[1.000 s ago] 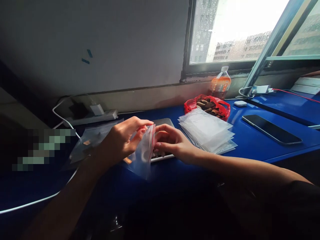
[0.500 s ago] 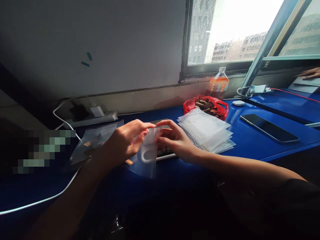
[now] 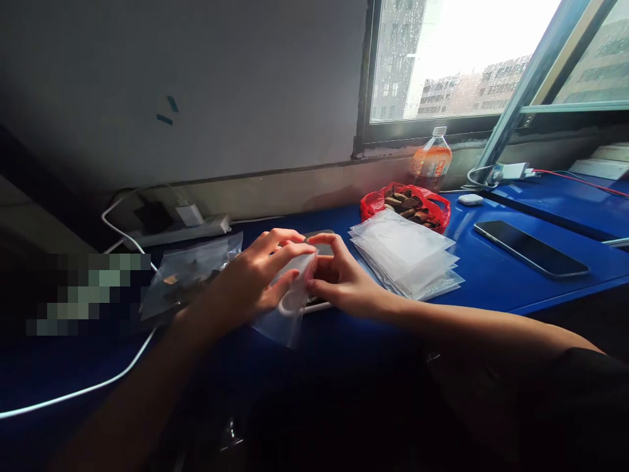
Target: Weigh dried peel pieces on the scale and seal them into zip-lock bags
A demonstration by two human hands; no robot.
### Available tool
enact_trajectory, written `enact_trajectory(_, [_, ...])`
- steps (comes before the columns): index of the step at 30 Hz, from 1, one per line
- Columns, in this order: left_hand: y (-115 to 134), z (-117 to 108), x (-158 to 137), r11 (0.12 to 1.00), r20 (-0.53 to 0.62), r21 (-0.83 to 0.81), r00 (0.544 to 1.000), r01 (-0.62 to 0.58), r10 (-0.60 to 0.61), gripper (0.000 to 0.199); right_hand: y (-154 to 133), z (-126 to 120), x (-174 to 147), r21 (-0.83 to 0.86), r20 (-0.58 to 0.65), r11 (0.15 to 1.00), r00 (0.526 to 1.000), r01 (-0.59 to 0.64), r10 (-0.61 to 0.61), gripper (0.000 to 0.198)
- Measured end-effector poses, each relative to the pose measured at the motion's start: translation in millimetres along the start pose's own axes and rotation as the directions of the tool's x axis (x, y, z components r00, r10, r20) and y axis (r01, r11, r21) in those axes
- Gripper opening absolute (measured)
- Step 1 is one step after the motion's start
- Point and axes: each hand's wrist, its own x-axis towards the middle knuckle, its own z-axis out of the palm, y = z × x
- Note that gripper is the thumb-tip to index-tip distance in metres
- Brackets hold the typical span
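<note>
Glossy blue counter point(image 3: 531, 285) runs beneath a rain-beaded window point(image 3: 457, 59). I see my left hand point(image 3: 250, 278) and right hand point(image 3: 346, 278) with fingers bent and nearly closed, pinching the mouth of a limp, translucent zip bag point(image 3: 281, 328) before a white-edged scale point(image 3: 318, 308). Rightward, slick clear bags point(image 3: 405, 252) lie stacked beside a crinkled red plastic sack point(image 3: 443, 213).

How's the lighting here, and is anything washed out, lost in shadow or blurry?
Head view: the window glares mostly white; head view: the bottom of the frame is nearly black; head view: the left forearm is in shadow; head view: the clear bag being handled looks a bit soft.
</note>
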Motion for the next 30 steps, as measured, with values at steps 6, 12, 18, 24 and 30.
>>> enact_trajectory(6, [3,-8,-1,0.987,0.048,-0.035,0.986,-0.155,0.157,0.013,-2,-4,0,0.029,0.000,0.999,1.000,0.027,-0.027,0.067])
enact_trajectory(12, [2,-10,-3,0.988,0.126,-0.032,0.980,-0.150,0.152,0.009,-5,-1,-1,-0.031,-0.035,0.999,0.999,0.009,-0.010,0.058])
enact_trajectory(18, [1,-8,-2,0.985,0.086,0.031,0.982,-0.169,0.166,0.007,-8,4,-1,-0.314,-0.193,0.949,0.980,-0.019,-0.044,0.049])
enact_trajectory(24, [-7,-19,-4,0.985,0.079,0.044,0.983,-0.168,0.164,0.005,-18,-17,9,-0.472,-0.330,0.869,0.944,-0.148,-0.018,0.046])
enact_trajectory(30, [-10,-14,-3,0.992,-0.003,0.066,0.994,-0.106,0.106,0.005,-26,-10,-1,-0.806,-0.152,0.583,0.915,0.104,-0.374,0.017])
